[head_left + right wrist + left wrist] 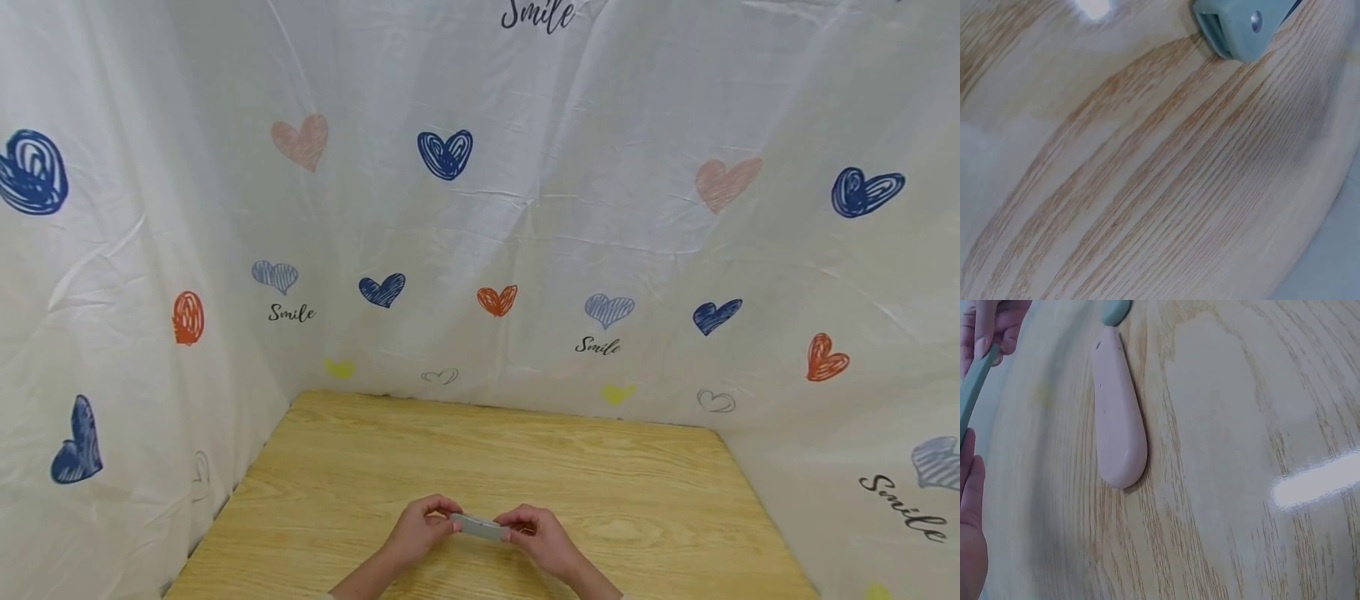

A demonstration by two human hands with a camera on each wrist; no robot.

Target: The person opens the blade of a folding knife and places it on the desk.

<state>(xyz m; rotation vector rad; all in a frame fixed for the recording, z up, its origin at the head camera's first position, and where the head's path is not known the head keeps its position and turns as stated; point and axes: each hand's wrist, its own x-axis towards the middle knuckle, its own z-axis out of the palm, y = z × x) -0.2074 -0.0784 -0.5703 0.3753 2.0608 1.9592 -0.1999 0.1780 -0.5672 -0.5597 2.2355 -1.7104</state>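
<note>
Low in the head view, both hands hold a slim, slightly curved grey-green folding knife (478, 527) above the table. My left hand (422, 530) pinches its left end between thumb and fingers, and my right hand (542, 537) pinches the right end. No blade shows. In the left wrist view the held green bar (974, 384) crosses the left edge, between the fingers. A pink, rounded handle-shaped piece (1120, 419) lies there with a green tip (1116, 310) at its narrow end. A green end with slot and rivet (1239, 28) appears at the top of the right wrist view.
The wood-grain table (360, 450) stretches out ahead and to both sides of the hands. A white curtain (525, 233) printed with hearts and "Smile" encloses the table at the back and on both sides.
</note>
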